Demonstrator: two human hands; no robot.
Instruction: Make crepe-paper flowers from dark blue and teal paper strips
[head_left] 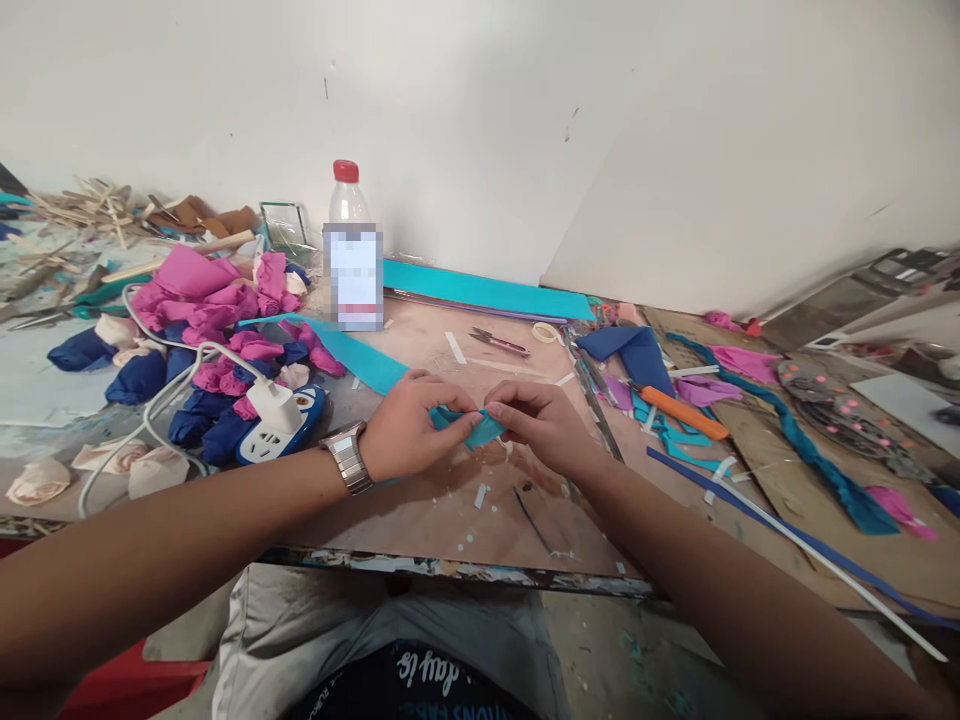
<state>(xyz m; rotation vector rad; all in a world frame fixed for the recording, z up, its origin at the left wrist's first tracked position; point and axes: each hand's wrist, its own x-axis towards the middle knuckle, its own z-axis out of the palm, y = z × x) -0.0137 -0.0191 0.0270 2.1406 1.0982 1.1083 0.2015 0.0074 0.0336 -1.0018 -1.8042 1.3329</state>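
A long turquoise strip (371,362), fabric or crepe paper, runs from the left pile to my hands over the wooden board. Its near end is bunched and folded between my fingers. My left hand (412,425), with a metal watch on the wrist, pinches the folded part from the left. From the right, my right hand (544,425) grips the tip between thumb and index finger. The hands are close together, a little above the board. Beyond them lie small thread snips (501,342) and a roll of tape (546,332).
Left are pink, navy and cream rolled flowers (202,290), a power strip (274,425) with a white cable, and a bottle (346,200) by the wall. A wider turquoise band (487,288) lies behind. An orange-handled cutter (684,413) and scraps lie right.
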